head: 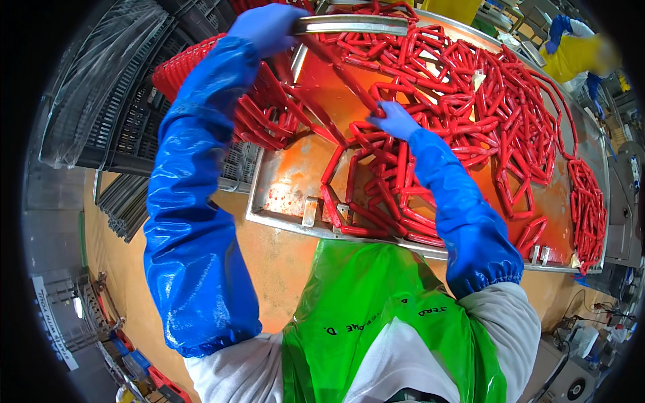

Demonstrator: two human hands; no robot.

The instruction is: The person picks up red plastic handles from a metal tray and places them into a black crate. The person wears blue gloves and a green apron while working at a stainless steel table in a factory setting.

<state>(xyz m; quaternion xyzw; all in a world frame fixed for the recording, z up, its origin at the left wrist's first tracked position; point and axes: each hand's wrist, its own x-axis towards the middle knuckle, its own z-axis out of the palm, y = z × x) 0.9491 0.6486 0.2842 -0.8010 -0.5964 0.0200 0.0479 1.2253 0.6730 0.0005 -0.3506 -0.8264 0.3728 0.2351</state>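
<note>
My left hand (pixel 269 30), in a blue glove, grips the end of a metal bar (pixel 352 24) at the top of the view. My right hand (pixel 395 120), gloved too, is closed on a strand of red sausage links (pixel 355 85) that stretches up towards the bar. Other links hang below my left hand. A large tangled heap of linked red sausages (pixel 509 101) covers much of the wet metal table (pixel 282 181). At the table's right end lies a smaller bunch (pixel 587 216).
Rows of red sausages (pixel 186 63) hang at the left, beside dark plastic crates (pixel 136 95). A bundle of metal rods (pixel 123 201) lies below them. Metal brackets (pixel 310 211) stand near the table's raised front rim. Another person (pixel 569 55) is beyond the table, upper right.
</note>
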